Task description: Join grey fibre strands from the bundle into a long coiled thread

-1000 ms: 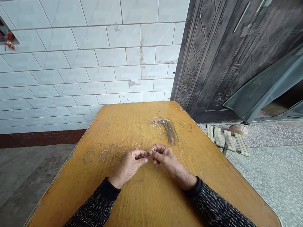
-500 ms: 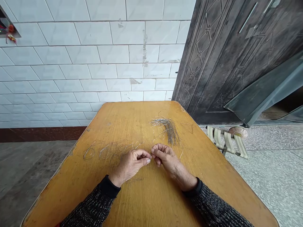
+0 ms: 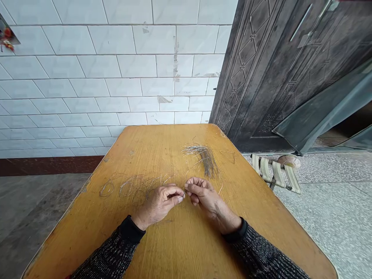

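Over the middle of the wooden table (image 3: 180, 240), my left hand (image 3: 162, 201) and my right hand (image 3: 205, 197) meet almost fingertip to fingertip. Both pinch a thin wire, of which only a short bit shows between the fingers. Left of my left hand lie several wire loops (image 3: 126, 188) with loose tails, the nearest partly hidden behind that hand. Just beyond my right hand rests a bent bundle of thin metal wires (image 3: 207, 159), its ends fanned out.
A single bent wire (image 3: 228, 155) lies near the table's right edge. White tiled wall (image 3: 154, 66) stands behind the table, a dark carved door (image 3: 261, 77) at the right. On the floor to the right is a striped folding stool (image 3: 276, 172).
The whole view has shifted slightly, so things appear a little further left. My hands keep their pinch on the wire, with hardly any movement of the fingers.
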### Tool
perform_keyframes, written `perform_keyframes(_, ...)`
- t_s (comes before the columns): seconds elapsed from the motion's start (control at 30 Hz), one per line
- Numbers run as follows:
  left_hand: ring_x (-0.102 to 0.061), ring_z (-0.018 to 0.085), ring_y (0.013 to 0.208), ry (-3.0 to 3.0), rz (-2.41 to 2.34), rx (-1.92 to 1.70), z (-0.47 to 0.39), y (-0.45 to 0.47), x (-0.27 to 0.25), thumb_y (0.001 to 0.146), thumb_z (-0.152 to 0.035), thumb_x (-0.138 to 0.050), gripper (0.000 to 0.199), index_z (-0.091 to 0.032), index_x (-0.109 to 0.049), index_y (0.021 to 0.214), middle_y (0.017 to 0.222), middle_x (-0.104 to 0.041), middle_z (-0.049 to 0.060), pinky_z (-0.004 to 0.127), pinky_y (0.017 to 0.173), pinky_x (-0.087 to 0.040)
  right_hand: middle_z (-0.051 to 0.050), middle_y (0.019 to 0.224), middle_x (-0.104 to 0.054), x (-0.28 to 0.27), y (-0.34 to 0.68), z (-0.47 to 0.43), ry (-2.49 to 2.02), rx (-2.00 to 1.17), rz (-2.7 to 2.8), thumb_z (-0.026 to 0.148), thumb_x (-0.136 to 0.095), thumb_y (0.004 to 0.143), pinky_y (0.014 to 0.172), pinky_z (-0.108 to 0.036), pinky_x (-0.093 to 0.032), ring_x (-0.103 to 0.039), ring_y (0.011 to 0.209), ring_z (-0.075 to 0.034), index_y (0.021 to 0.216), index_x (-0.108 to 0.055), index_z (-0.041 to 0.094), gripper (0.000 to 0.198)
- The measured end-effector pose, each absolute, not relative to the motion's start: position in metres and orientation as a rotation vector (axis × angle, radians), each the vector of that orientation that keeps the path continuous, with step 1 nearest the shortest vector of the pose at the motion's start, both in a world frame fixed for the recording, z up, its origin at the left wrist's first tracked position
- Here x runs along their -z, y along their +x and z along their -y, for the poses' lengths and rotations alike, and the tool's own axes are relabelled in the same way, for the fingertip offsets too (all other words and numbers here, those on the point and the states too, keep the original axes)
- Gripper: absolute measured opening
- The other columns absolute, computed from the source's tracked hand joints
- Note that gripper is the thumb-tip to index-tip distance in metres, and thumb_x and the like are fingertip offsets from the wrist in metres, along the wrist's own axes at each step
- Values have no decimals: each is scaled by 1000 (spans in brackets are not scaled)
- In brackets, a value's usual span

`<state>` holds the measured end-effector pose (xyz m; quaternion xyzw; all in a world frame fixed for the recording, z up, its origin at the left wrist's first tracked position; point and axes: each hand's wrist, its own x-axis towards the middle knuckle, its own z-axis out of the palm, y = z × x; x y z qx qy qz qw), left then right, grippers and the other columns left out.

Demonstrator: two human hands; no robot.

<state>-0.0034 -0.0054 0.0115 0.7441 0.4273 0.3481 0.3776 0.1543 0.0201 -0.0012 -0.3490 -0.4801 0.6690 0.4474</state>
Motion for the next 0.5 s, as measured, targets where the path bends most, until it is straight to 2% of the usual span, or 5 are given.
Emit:
perform_keyframes(0.1, -42, 13, 62, 1786, -1116, -890, 6, -3, -13, 78, -28, -54, 16, -19, -62, 69, 64, -51, -2, 24, 60, -32, 6, 47, -45, 1, 161, -26, -896, -1547, 1323, 47, -64, 65, 35, -19, -22, -30, 34, -4, 53, -47, 18, 35)
perform_keyframes(0.23, -40, 10, 59, 1456, -1050, -905, 4, -7, -10, 75, -29, -59, 12, -18, -61, 73, 64, -51, -2, 22, 56, -30, 4, 52, -47, -3, 172, -30, -975, -1094, 1470, 42, -59, 74, 39, -21, -28, -38, 41, -7, 61, -52, 19, 27)
perform_keyframes(0.33, -36, 6, 51, 1177, -892, -870, 3, -10, -7, 72, -29, -63, 13, -16, -60, 74, 65, -52, -2, 20, 48, -24, -3, 79, -62, -8, 178, -29, -882, -634, 1701, 30, -55, 81, 57, -27, -42, -54, 66, -14, 82, -61, 21, 11)
perform_keyframes(0.4, -34, 4, 48, 1037, -801, -855, 2, -11, -6, 69, -27, -67, 14, -15, -60, 73, 65, -52, -1, 20, 46, -22, -5, 92, -65, -11, 180, -27, -763, -393, 1888, 24, -53, 83, 74, -32, -43, -56, 85, -17, 91, -63, 23, 13)
perform_keyframes(0.5, -36, 3, 47, 899, -739, -876, 3, -10, -7, 65, -24, -70, 15, -14, -60, 71, 63, -51, -1, 19, 44, -21, -4, 92, -67, -15, 180, -24, -629, -214, 2077, 21, -53, 84, 84, -36, -42, -55, 92, -18, 97, -62, 22, 16)
